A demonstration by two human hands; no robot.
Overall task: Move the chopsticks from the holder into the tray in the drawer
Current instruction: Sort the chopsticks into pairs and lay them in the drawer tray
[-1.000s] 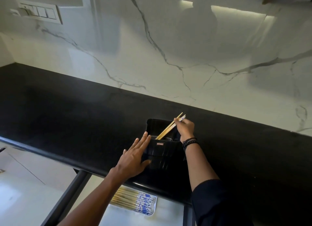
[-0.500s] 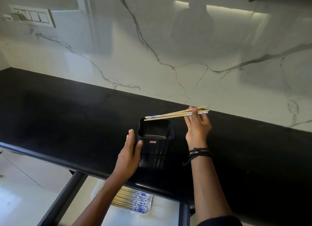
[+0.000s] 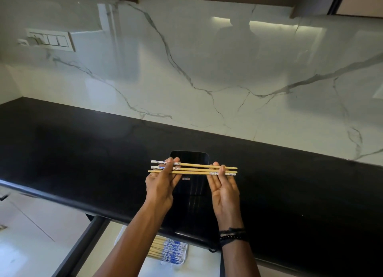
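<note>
Three chopsticks (image 3: 194, 169) are held level at the centre of the frame, just above the black holder (image 3: 189, 157), which stands on the black surface (image 3: 83, 152). Their left ends are pinched by the fingers of the left hand (image 3: 160, 183) and their right ends by the fingers of the right hand (image 3: 224, 187). Dark bands (image 3: 232, 234) are worn on the right wrist. At lower centre, below the surface edge, an open drawer (image 3: 83, 245) is seen with a white tray (image 3: 185, 258) in it, where stored chopsticks (image 3: 165, 249) are laid side by side. A switch plate (image 3: 49, 39) is set in the marble wall (image 3: 207, 69) at upper left.
</note>
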